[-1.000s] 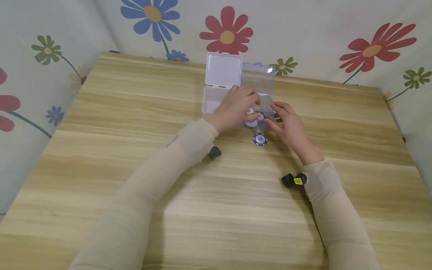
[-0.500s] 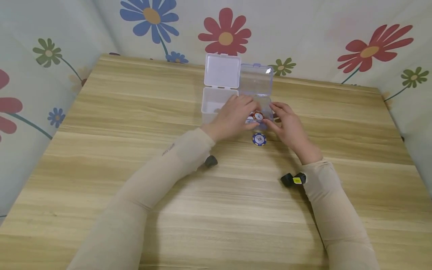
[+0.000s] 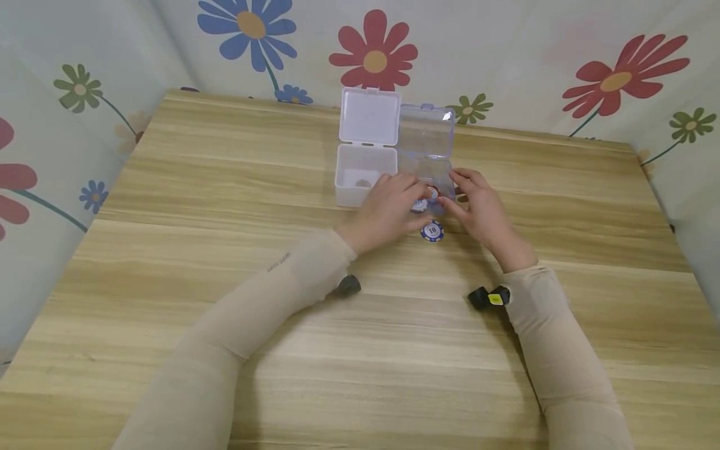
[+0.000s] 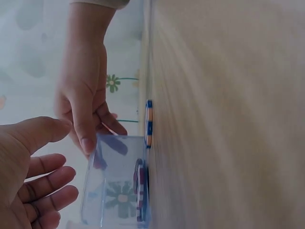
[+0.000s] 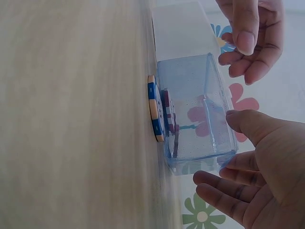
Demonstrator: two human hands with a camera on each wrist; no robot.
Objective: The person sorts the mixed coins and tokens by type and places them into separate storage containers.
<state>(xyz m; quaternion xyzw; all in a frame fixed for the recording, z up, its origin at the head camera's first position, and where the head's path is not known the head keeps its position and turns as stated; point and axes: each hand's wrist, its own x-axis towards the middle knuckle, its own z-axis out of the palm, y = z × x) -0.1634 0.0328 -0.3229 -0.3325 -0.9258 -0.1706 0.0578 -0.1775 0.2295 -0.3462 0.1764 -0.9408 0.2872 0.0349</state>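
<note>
In the head view a transparent blue-tinted plastic box (image 3: 435,167) stands with its lid (image 3: 427,128) raised at the back. My right hand (image 3: 485,215) holds its front right corner, thumb at the front and fingers along the side. Poker chips, red-edged and white-faced (image 3: 432,192), lie on its floor. My left hand (image 3: 388,209) hovers over the front left of this box, fingers loosely bent around nothing, as the left wrist view confirms. A blue and cream poker chip (image 3: 432,231) marked 10 lies flat on the table, just in front of the box.
Left of the clear box, touching or nearly so, is a white plastic box (image 3: 351,195) with its lid (image 3: 369,115) up. A small round thing (image 3: 363,183) shows inside. Flowered cloth (image 3: 506,62) hangs behind the wooden table (image 3: 394,362).
My left hand has drawn back toward me from inside the clear box, uncovering more of the white box. The right hand stays at the clear box's corner.
</note>
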